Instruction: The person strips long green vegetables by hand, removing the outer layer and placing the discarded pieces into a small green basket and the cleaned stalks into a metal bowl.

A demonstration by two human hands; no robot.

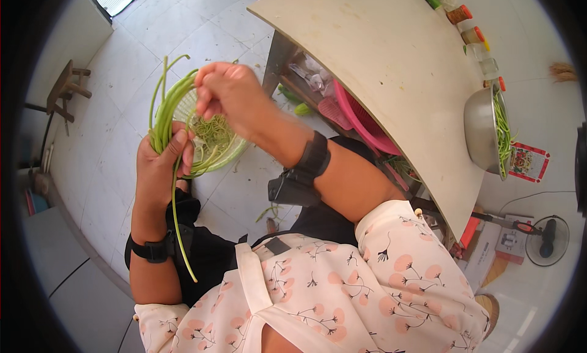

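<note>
My left hand (160, 163) is closed around a bundle of long, thin green stalks (164, 117), which arch up and to the right. One loose stalk hangs down past my left wrist. At the bundle's upper end, my right hand (229, 96) is curled in a pinch, slightly blurred. Its fingers are beside the stalk tips, and what sits between them is hidden. Below both hands, a light green plastic basket (235, 154) stands on the floor. Short, tangled green scraps (214, 133) lie inside it.
To the right is a pale table (373, 41) with a steel bowl of cut green pieces (486, 130) and several jars (472, 35) along its far edge. Pink baskets (361, 123) sit beneath it. A wooden stool (67, 93) stands at left, a fan (546, 240) at lower right. Scraps (269, 213) dot the tiled floor.
</note>
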